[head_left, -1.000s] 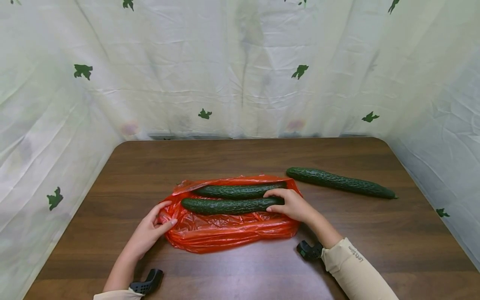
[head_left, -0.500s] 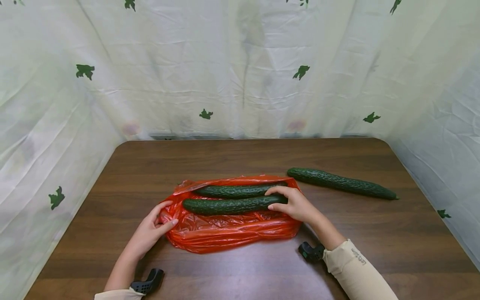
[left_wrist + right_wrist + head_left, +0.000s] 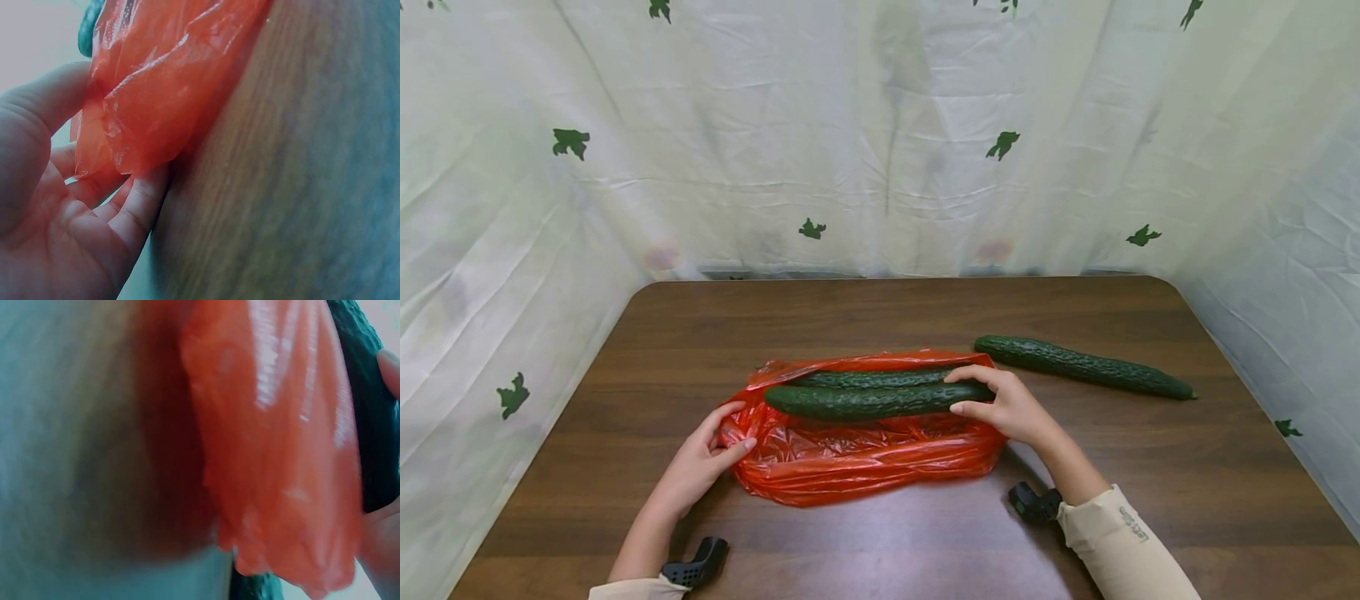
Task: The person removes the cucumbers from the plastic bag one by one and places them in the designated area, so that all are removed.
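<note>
A red plastic bag (image 3: 857, 482) lies open-topped on the table, with a dark green cucumber (image 3: 880, 379) inside along its far side. In front of that one, a second cucumber (image 3: 857, 403) partly covers it in the head view. My right hand (image 3: 1017, 410) grips this front cucumber by its right end, thumb on the near side and fingers on the far side. At the bag's left end, my left hand (image 3: 694, 468) holds the gathered plastic; in the left wrist view, the thumb and fingers lie on either side of the red film (image 3: 153, 100).
Behind and to the right of the bag, a third cucumber (image 3: 1086, 367) lies on the brown wooden table (image 3: 865, 542). White curtains (image 3: 880, 150) with green leaf shapes stand round the table's back and sides. Each wrist wears a black device (image 3: 696, 565).
The front cucumber has risen and shifted slightly right and away with my right hand, covering more of the rear cucumber. My left hand and the bag look nearly unmoved.
</note>
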Motion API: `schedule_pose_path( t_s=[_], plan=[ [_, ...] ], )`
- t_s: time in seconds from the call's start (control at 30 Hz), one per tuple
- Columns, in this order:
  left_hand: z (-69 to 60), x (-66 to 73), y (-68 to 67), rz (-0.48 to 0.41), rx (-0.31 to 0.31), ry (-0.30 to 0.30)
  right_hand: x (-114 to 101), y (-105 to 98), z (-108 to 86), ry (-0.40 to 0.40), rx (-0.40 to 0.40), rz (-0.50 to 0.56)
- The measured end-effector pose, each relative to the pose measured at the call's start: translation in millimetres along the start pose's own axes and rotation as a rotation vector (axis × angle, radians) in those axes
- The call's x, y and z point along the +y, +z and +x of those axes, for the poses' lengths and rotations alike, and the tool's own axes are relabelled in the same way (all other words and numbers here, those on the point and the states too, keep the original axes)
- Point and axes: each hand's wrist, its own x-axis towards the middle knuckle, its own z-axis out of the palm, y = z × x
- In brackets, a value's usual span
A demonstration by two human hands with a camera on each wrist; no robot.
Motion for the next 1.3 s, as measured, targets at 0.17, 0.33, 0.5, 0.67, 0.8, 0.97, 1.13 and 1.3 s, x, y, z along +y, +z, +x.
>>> schedule_pose_path(
  t_s=[0.17, 0.33, 0.5, 0.67, 0.8, 0.97, 1.13, 1.3],
  plan=[
    [0.1, 0.0, 0.4, 0.009, 0.006, -0.003, -6.6, -10.6, -6.0, -0.001, 0.04, 0.008],
    [-0.1, 1.0, 0.5, 0.003, 0.004, -0.003, -32.0, -24.8, -16.6, -0.002, 0.077, -0.023],
    [0.7, 0.1, 0.3, 0.005, -0.001, -0.004, -23.0, -41.9, -31.3, -0.025, 0.139, -0.064],
    [0.3, 0.3, -0.2, 0.004, 0.0, -0.008, -7.4, -61.7, -48.4, -0.057, 0.217, -0.092],
    [-0.2, 0.8, -0.4, 0.005, 0.001, -0.009, -7.2, -76.7, -63.1, -0.065, 0.278, -0.096],
    [-0.5, -0.2, -0.4, -0.001, 0.003, -0.003, -6.6, -93.9, -81.3, -0.059, 0.321, -0.071],
    [-0.7, 0.0, 0.0, -0.014, 0.003, -0.002, -2.4, -110.3, -101.0, -0.034, 0.356, -0.109],
    [-0.2, -0.5, -0.2, -0.011, 0.0, 0.0, 0.5, -122.9, -119.9, 0.03, 0.398, -0.164]
  ],
)
